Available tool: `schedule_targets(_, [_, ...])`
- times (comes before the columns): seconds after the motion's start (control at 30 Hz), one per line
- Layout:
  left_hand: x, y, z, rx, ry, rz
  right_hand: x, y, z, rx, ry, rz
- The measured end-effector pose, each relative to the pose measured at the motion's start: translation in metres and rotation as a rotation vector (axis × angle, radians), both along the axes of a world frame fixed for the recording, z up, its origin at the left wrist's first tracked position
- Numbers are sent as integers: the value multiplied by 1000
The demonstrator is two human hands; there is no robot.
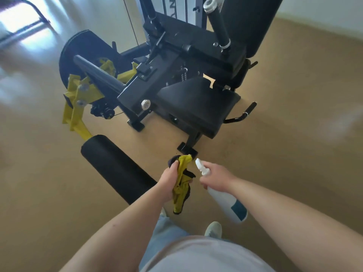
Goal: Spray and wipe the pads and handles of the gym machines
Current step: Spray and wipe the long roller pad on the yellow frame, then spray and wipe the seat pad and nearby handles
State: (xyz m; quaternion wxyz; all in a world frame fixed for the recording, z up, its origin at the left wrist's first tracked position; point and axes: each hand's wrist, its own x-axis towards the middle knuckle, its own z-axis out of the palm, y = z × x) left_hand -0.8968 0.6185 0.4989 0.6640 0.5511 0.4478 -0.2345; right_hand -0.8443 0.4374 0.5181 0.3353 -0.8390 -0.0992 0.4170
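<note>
Left hand (169, 181) grips a bunched yellow cloth (181, 191), fingers curled round it, at near centre. Right hand (218, 177) is clamped round the neck of a white spray bottle (225, 201), with its nozzle (201, 165) pointing far-left, just beside the cloth's top. Both hands are over the floor (294, 114), not touching the leg-extension machine. The black roller pad (114, 165) lies just left of the left hand; the seat pad (196, 101) is farther, the side handle (249, 108) far right of it, and the back pad (253, 26) farthest. Step in hand is likely aiming the first spray. To do it well, probably swing the nozzle onto the roller pad or mist the cloth, use short bursts, keep spray off the yellow bracket (78, 103) and cable, then wipe right round the roller before moving to the seat and handle. Container: the bottle is opaque with a dark blue label and held tilted, base toward the person; its fill level cannot be told.
</note>
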Motion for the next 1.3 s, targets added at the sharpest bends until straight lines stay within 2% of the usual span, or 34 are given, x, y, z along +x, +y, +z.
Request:
schedule_targets(0.2, [29,-55,7,-19,-62,-57,7,-64,10,31,-47,-116])
schedule_targets(0.37, [65,-103,4,173,-129,-134,29,-112,8,-11,-90,-172])
schedule_targets(0.6, [143,-149,-3,184,-79,-160,84,-158,2,-69,-98,-257])
schedule_targets(0.93, [318,-207,-19,190,-70,-273,244,-200,-5,-201,-8,-273])
schedule_targets(1.03, [369,-216,-15,207,-96,-292,299,-207,5,-218,6,-252])
schedule_targets(1.17, [428,-229,-11,227,-39,-307,363,-213,11,-233,5,-185])
schedule_targets(1.3, [468,-234,-17,103,-15,-231,415,-212,15,-190,-3,-136])
